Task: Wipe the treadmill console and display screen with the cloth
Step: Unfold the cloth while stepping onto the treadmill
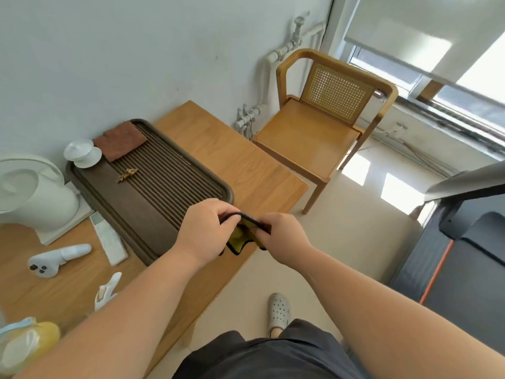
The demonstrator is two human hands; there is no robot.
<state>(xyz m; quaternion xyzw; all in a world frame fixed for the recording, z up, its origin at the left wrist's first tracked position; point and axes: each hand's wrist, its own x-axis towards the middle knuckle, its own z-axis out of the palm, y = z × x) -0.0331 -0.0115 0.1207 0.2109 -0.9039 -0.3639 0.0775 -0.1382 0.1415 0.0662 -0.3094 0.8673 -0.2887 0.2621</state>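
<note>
A small yellow cloth with a black border (240,237) is held between both hands above the near right edge of the wooden table. My left hand (205,231) pinches its left end and my right hand (281,237) grips its right end, so most of the cloth is bunched and hidden. The treadmill (464,258) stands at the far right: a dark belt with an orange stripe and a grey console arm (464,184) cut off by the frame edge. Its display screen is out of view.
The wooden table (246,165) carries a brown slatted tea tray (153,187), a brown towel, a white lidded cup, a white kettle (32,195), a remote and two white controllers. A cane-backed wooden chair (322,124) stands by the window. My shoe is on the pale floor.
</note>
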